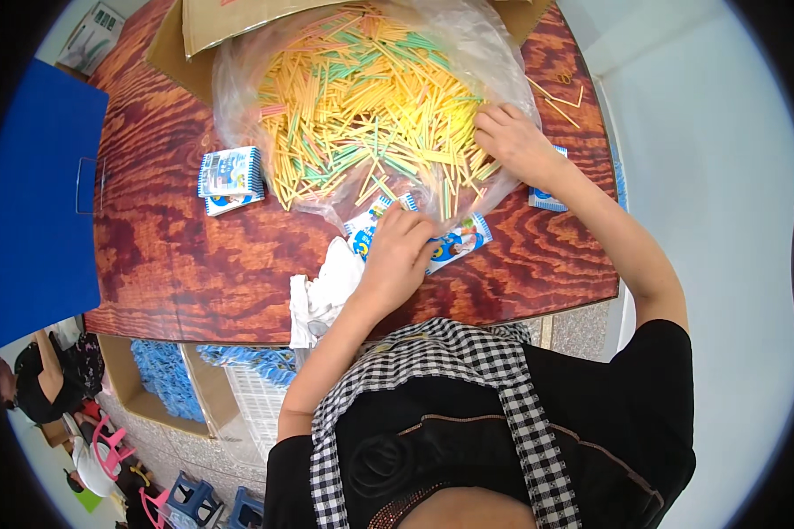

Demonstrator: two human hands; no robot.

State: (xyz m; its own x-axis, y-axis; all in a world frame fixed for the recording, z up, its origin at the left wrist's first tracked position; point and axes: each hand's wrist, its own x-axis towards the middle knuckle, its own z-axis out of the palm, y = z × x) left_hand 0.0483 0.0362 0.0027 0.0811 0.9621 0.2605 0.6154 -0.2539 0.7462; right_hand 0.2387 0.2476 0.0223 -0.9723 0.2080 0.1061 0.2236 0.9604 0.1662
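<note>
A clear plastic bag [238, 79] lies open on the wooden table [176, 256], full of thin yellow, green and pink sticks [362, 97]. My right hand [513, 141] rests on the sticks at the bag's right edge, fingers curled among them. My left hand [399, 251] presses down on a small blue and white printed packet [457, 244] at the near side of the bag. Whether it holds sticks too is hidden.
A stack of the same packets [230, 179] sits left of the bag, another packet [547, 196] under my right forearm. White cloth [325, 295] lies at the table edge. Cardboard [229, 22] is at the back, a blue board [35, 203] left, boxes of blue packets [163, 379] below.
</note>
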